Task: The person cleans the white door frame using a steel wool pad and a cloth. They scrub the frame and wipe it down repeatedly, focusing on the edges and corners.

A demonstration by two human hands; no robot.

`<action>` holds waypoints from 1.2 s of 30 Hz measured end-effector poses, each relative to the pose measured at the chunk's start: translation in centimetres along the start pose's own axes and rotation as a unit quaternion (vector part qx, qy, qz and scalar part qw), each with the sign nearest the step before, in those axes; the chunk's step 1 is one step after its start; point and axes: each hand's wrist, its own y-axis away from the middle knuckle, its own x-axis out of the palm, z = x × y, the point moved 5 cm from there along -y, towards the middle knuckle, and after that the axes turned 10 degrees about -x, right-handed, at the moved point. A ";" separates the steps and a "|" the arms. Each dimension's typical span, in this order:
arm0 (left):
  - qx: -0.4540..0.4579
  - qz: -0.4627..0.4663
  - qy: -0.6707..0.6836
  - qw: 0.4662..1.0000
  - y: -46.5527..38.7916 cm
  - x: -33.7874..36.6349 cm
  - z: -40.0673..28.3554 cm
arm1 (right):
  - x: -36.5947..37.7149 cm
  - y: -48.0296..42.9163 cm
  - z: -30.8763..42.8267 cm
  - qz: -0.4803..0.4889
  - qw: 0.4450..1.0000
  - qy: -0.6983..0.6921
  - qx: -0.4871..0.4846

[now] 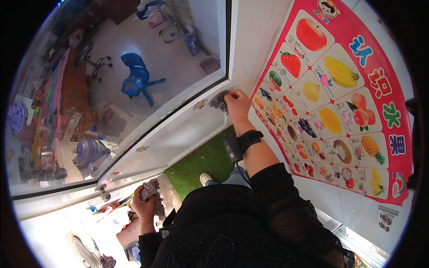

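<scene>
My right hand [238, 105] holds a grey steel-wool-like scouring pad [219, 101] against the white lower panel of a glazed door [177, 129], near its upper right corner. Just left of the pad is a small worn sticker [200, 104]; another sticker [143, 148] sits farther along the panel. Down at the left, my left hand [144, 206] grips a crumpled greyish-purple cloth [150, 191], held apart from the door. A round door knob [103, 193] lies above and left of that hand.
A pink-bordered fruit poster [390, 83] covers the tiled wall on the right. Green artificial turf [194, 157] lies underfoot. Through the glass show a blue chair [135, 78], a wheeled office chair [97, 65] and a large water bottle [89, 150]. A wall socket [386, 219] is low at right.
</scene>
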 end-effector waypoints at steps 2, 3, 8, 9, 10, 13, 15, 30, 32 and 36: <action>0.002 -0.015 0.001 1.000 0.2 0.0 0.0 | -1.1 -1.0 0.2 -0.041 0.999 -0.013 -0.006; -0.021 -0.003 0.009 1.000 0.3 0.2 0.2 | -1.0 -1.0 0.1 -0.019 1.000 0.010 0.010; -0.015 0.007 0.001 1.000 0.5 0.7 0.2 | 1.2 1.7 0.9 0.044 0.999 0.027 -0.010; -0.022 0.002 0.015 1.000 0.5 0.6 0.4 | 1.4 2.0 1.2 0.054 0.998 0.023 -0.009; -0.030 0.001 0.020 0.999 0.4 0.6 0.5 | 1.2 1.6 1.3 0.058 0.998 0.001 0.003; -0.034 -0.005 0.042 0.999 0.5 0.3 0.8 | -1.0 -0.9 3.1 -0.005 0.998 -0.019 -0.063; -0.021 -0.008 0.051 0.998 0.7 0.3 0.9 | -1.5 -1.6 4.0 0.009 0.998 0.010 -0.069; -0.055 0.002 0.069 0.996 1.2 0.8 4.2 | -1.6 -1.9 5.8 0.016 0.996 0.026 -0.086; -0.039 -0.011 0.054 0.998 1.3 0.8 4.4 | -0.6 -0.6 5.0 0.018 0.999 0.002 -0.051; -0.049 -0.025 0.042 0.998 1.4 0.3 4.6 | 0.6 3.6 3.9 0.087 0.996 -0.014 -0.021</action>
